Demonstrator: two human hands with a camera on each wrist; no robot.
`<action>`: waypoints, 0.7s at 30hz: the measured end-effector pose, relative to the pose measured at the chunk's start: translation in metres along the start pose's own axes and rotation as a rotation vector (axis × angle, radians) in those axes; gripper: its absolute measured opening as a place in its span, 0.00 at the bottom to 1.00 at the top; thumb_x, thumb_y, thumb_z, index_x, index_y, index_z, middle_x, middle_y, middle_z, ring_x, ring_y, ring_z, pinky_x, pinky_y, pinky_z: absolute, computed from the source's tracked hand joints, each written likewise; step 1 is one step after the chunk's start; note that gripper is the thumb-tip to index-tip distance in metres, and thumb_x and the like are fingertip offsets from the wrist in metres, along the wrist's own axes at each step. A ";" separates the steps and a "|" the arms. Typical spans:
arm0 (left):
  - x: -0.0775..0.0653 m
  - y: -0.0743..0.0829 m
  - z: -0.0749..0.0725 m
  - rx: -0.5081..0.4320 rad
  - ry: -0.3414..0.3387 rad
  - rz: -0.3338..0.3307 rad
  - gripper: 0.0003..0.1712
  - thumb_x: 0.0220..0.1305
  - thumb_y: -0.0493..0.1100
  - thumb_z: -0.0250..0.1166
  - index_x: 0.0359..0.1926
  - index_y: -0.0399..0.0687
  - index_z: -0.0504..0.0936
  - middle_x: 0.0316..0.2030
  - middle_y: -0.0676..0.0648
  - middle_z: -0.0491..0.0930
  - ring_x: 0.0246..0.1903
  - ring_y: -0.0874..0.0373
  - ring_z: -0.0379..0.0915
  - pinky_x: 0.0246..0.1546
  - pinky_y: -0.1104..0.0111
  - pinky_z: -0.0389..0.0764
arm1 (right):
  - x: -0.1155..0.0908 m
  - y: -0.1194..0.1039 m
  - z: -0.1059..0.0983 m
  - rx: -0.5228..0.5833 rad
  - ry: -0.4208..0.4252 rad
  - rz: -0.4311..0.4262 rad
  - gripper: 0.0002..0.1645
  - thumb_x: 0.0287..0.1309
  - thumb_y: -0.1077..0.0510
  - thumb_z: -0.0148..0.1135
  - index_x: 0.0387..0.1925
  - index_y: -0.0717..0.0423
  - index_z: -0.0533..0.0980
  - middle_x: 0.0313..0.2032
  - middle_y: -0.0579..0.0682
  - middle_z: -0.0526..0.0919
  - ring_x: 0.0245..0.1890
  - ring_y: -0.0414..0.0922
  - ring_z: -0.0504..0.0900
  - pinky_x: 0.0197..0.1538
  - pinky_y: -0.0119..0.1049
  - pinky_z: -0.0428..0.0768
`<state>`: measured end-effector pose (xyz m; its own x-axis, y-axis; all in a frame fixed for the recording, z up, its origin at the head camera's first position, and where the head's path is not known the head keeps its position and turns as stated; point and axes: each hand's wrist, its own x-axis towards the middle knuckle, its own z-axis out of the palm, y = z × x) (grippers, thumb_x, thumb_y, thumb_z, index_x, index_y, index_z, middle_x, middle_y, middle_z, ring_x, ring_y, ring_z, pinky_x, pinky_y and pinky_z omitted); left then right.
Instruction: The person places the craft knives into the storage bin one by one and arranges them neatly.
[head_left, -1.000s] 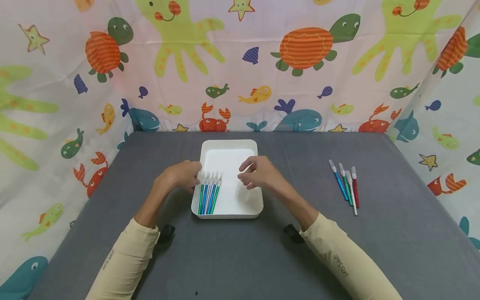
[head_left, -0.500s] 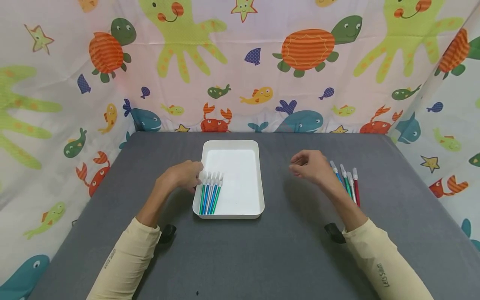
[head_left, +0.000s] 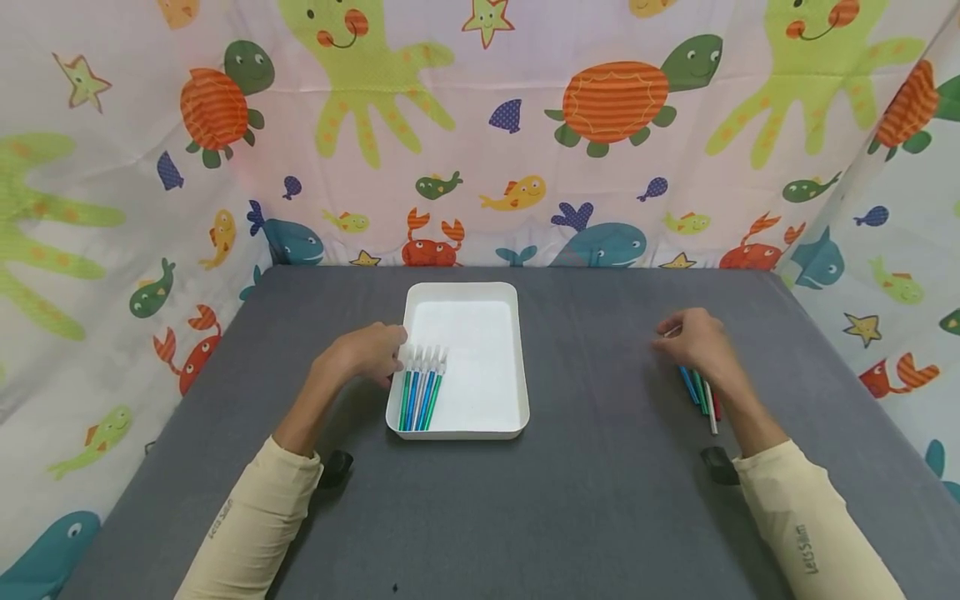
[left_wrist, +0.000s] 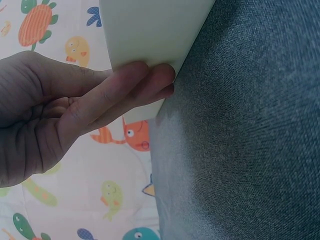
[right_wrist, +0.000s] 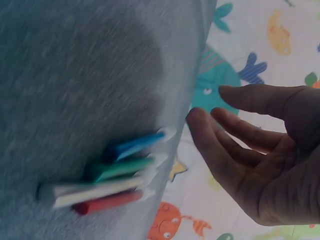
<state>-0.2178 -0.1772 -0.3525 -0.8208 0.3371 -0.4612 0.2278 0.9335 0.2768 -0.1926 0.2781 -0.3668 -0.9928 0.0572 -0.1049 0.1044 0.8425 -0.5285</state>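
Capped pen-shaped tools [right_wrist: 122,169] in blue, green, silver and red lie together on the grey worktop [head_left: 600,475]; near them I see the right hand [head_left: 699,343], its grip parted between thumb and fingertips and holding nothing. Left hand [head_left: 367,352] pinches the left wall of the white tray [head_left: 487,358], beside a row of similar tools [head_left: 429,400] inside.

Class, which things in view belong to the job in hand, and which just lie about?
Apparently in the job:
white tray, gripped by the left hand
capped pens inside it
four loose pens near the right hand

Seemingly just around:
patterned curtain
dark speck
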 end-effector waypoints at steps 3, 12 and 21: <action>0.001 -0.001 0.001 -0.008 0.001 0.000 0.24 0.74 0.40 0.64 0.66 0.35 0.73 0.48 0.39 0.82 0.41 0.53 0.81 0.44 0.64 0.86 | 0.000 0.007 -0.001 -0.071 0.013 0.027 0.22 0.66 0.58 0.64 0.53 0.73 0.79 0.50 0.74 0.83 0.43 0.63 0.83 0.44 0.56 0.80; 0.002 -0.001 0.002 -0.012 0.006 -0.004 0.24 0.74 0.39 0.64 0.66 0.36 0.73 0.48 0.39 0.82 0.41 0.53 0.80 0.44 0.64 0.85 | 0.002 0.018 0.003 -0.191 0.015 0.053 0.19 0.60 0.64 0.55 0.50 0.71 0.79 0.49 0.74 0.82 0.44 0.68 0.82 0.47 0.70 0.75; 0.001 -0.001 0.001 -0.037 -0.008 -0.011 0.22 0.75 0.39 0.64 0.65 0.36 0.73 0.48 0.40 0.82 0.40 0.53 0.81 0.45 0.63 0.86 | 0.005 0.020 0.010 -0.225 0.049 0.055 0.15 0.54 0.67 0.53 0.16 0.51 0.65 0.20 0.48 0.64 0.24 0.50 0.67 0.32 0.51 0.67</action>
<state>-0.2186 -0.1773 -0.3541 -0.8190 0.3281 -0.4707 0.1995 0.9320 0.3026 -0.1951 0.2895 -0.3861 -0.9883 0.1271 -0.0844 0.1477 0.9355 -0.3211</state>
